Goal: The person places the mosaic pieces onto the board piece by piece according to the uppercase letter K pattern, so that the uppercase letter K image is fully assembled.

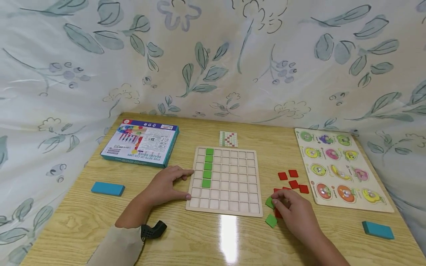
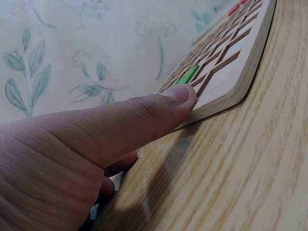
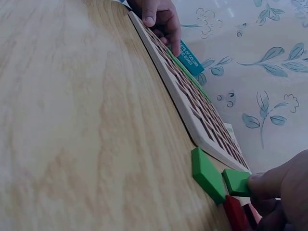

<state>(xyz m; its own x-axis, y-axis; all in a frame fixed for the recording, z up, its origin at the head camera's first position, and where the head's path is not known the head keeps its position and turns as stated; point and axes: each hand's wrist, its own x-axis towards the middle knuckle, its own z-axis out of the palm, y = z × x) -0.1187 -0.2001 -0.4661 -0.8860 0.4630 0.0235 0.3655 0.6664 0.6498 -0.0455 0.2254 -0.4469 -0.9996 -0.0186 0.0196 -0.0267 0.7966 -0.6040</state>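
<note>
My left hand [image 1: 168, 186] is at the left edge of a wooden grid board [image 1: 223, 212], its thumb and index finger extended against the rim. In the left wrist view the thumb [image 2: 163, 103] rests on that edge. Several green tiles [image 1: 208, 166] fill a column of squares near the board's left side. Right of the board, my right hand [image 1: 296, 214] pinches a green tile [image 3: 236, 182] between thumb and fingers, low over the table. Another green tile [image 1: 271, 221] lies just nearer. Red tiles [image 1: 293, 184] lie around this hand, some partly hidden beneath it.
A small pattern card [image 1: 228, 139] lies behind the board. At the back left is a boxed bead set [image 1: 141, 142]; at right, a fruit puzzle board [image 1: 342, 170]. Blue blocks lie at left [image 1: 107, 188] and right [image 1: 378, 229]. A leaf-print curtain [image 1: 213, 59] hangs behind the table.
</note>
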